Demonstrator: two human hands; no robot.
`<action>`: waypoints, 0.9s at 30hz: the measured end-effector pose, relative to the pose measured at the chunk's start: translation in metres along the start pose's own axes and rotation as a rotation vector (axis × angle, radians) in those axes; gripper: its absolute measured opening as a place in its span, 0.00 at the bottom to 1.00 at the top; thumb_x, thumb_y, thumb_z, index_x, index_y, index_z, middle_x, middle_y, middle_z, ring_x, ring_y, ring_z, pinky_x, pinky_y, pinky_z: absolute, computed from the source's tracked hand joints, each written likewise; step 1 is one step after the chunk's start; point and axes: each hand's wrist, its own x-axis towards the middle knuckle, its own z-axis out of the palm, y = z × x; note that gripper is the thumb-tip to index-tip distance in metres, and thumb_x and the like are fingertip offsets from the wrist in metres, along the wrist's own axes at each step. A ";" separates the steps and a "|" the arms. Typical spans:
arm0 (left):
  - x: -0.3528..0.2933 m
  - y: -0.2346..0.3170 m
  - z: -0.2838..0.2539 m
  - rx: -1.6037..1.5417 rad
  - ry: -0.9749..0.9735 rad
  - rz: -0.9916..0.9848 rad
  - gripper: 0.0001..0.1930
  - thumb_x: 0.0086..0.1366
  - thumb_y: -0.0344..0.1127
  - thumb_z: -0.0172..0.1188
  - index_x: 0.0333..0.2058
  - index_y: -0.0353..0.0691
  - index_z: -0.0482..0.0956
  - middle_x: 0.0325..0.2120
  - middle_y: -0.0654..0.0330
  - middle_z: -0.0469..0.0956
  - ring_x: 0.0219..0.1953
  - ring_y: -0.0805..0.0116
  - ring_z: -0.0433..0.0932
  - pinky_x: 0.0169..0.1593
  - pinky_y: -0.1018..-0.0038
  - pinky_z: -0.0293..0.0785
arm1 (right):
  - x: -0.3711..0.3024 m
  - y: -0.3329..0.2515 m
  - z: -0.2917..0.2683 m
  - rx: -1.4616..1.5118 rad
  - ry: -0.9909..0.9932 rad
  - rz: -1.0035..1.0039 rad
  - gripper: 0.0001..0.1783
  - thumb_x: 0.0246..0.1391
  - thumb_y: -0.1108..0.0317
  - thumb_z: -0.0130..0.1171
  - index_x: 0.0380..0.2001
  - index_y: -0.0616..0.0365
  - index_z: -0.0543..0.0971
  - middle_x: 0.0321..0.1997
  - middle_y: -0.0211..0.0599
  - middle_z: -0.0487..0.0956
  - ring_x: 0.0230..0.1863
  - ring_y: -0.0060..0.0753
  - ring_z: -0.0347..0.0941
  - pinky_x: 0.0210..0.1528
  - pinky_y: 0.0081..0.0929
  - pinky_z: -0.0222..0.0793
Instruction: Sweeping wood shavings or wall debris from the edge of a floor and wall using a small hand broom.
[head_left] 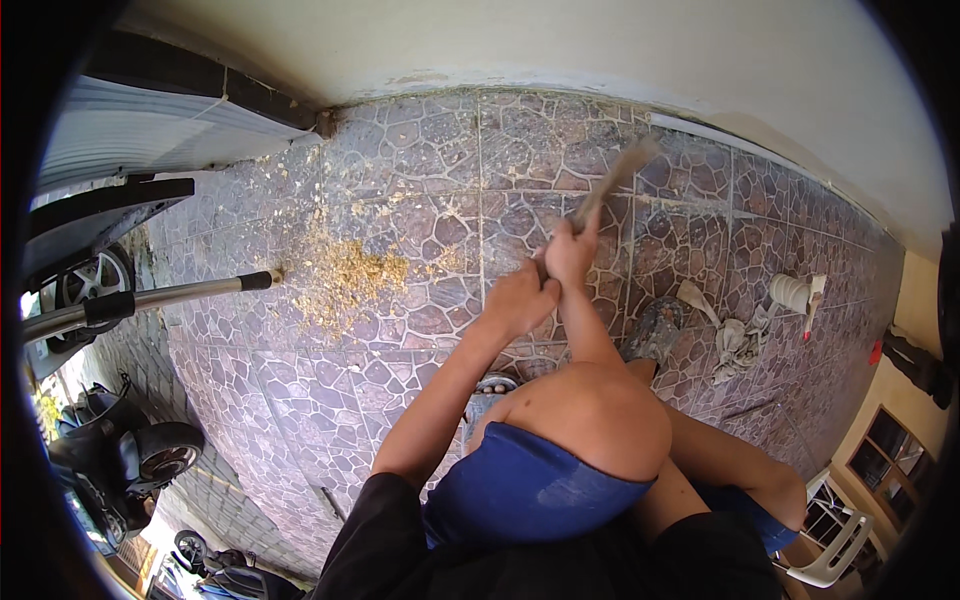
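A slim, brush-like tool (612,185) slants away from me toward the wall. Its far end is tan and blurred, so its exact kind cannot be told. My right hand (572,256) is wrapped round its middle. Closer to me, my left hand (522,300) is closed round the near end of the handle, right beside the right wrist. Below the tool's far end lies the stone-patterned tile floor (555,160), speckled with pale bits. To the left of my hands, yellowish flakes (350,275) are spread in a loose heap.
A wall (600,50) borders the floor's far side. On the right lie a crumpled rag (740,345), a white roll (790,292) and a pale flat tool (697,298). From the left a metal pole (200,291) reaches in, near a motorcycle (110,460). A white chair (835,550) stands lower right.
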 end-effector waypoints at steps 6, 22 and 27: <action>-0.090 -0.098 -0.010 -0.219 0.588 -0.291 0.23 0.67 0.47 0.56 0.41 0.26 0.72 0.27 0.36 0.80 0.33 0.36 0.82 0.38 0.51 0.75 | -0.099 -0.002 0.105 -0.087 -0.806 -0.239 0.43 0.54 0.76 0.54 0.73 0.60 0.52 0.24 0.53 0.78 0.25 0.44 0.79 0.27 0.40 0.74; -0.142 -0.202 0.069 0.553 0.218 -0.129 0.27 0.71 0.64 0.47 0.41 0.41 0.73 0.24 0.45 0.82 0.29 0.43 0.84 0.32 0.54 0.80 | -0.127 0.015 -0.102 -0.736 -0.768 -0.649 0.16 0.63 0.61 0.57 0.26 0.56 0.67 0.14 0.42 0.66 0.14 0.45 0.66 0.18 0.42 0.56; -0.202 -0.269 0.066 0.379 0.542 -0.600 0.26 0.71 0.63 0.49 0.39 0.42 0.74 0.22 0.44 0.81 0.27 0.40 0.82 0.33 0.48 0.78 | -0.113 0.017 -0.068 -0.565 -0.860 -0.655 0.18 0.62 0.62 0.57 0.21 0.58 0.66 0.14 0.45 0.65 0.15 0.51 0.66 0.18 0.45 0.55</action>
